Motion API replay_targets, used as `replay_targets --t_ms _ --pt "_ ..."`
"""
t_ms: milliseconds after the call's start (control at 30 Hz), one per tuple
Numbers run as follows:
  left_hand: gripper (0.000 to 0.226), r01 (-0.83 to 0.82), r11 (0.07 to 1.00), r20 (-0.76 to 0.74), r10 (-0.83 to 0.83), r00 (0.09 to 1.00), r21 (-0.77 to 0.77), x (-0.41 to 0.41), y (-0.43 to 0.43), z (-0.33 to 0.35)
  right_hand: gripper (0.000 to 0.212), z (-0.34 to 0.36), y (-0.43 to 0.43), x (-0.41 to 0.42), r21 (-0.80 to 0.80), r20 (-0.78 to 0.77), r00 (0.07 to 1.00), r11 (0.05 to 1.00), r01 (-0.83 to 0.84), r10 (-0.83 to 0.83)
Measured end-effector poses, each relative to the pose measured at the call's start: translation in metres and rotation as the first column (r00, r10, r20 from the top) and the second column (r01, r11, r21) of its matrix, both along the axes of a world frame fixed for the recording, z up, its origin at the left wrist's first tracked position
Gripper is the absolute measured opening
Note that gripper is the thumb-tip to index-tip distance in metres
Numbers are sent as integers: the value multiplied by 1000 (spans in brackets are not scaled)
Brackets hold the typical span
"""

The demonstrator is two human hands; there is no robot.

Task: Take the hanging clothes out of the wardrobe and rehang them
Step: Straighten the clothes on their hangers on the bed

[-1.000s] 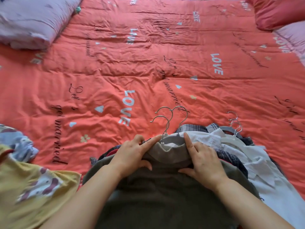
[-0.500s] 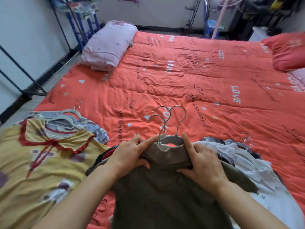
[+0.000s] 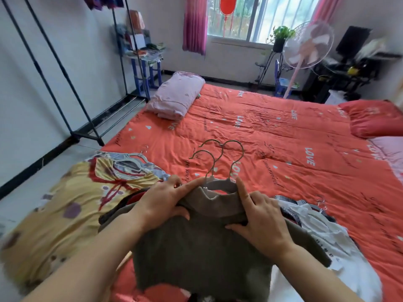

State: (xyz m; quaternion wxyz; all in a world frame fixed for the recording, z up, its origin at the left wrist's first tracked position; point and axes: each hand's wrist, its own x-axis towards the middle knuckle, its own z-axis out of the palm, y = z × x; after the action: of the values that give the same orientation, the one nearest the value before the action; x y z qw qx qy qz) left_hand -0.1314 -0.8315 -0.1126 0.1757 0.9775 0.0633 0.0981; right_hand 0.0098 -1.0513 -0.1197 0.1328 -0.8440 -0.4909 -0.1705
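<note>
A grey-brown high-neck top (image 3: 196, 253) on a grey hanger (image 3: 220, 185) is held up over the near edge of the red bed (image 3: 272, 149). Three metal hooks (image 3: 220, 158) stick up together above its collar. My left hand (image 3: 161, 203) grips the collar and left shoulder, index finger lying along the hanger. My right hand (image 3: 259, 219) grips the collar's right side. A white garment (image 3: 327, 243) on hangers lies to the right, partly under the top. A yellow patterned dress (image 3: 65, 205) on a hanger lies to the left.
A black metal clothes rack (image 3: 65, 88) stands along the left wall, some clothes hanging at its top. A folded pink quilt (image 3: 176, 94) and red pillow (image 3: 375, 118) lie on the bed. A standing fan (image 3: 307, 49), plant stand and desk fill the far right.
My head has lifted, bringing the rack, window and room into view. Both hands keep their hold on the grey-brown top, which has risen slightly off the pile.
</note>
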Motion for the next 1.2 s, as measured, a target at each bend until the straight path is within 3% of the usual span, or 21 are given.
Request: replay_targets --t_ms 100,300,467,933,1200 --pt "88 -3 1000 16 3 1000 11 -41 -12 26 122 13 -8 -39 44 -10 1000 999 -26 26" --pt "99 28 995 35 -32 999 92 -99 -8 63 127 33 -6 -96 100 -18 999 994 -47 49" --pt "94 49 996 -13 -49 999 79 -99 27 60 128 32 19 -103 76 -52 998 997 -34 38" --pt "93 108 990 -114 -118 986 -89 47 167 -110 130 -97 154 7 -171 -246 953 976 135 -175" --pt "94 92 986 -183 -117 976 -138 128 200 -166 117 -151 186 78 -235 -235 944 956 175 -230"
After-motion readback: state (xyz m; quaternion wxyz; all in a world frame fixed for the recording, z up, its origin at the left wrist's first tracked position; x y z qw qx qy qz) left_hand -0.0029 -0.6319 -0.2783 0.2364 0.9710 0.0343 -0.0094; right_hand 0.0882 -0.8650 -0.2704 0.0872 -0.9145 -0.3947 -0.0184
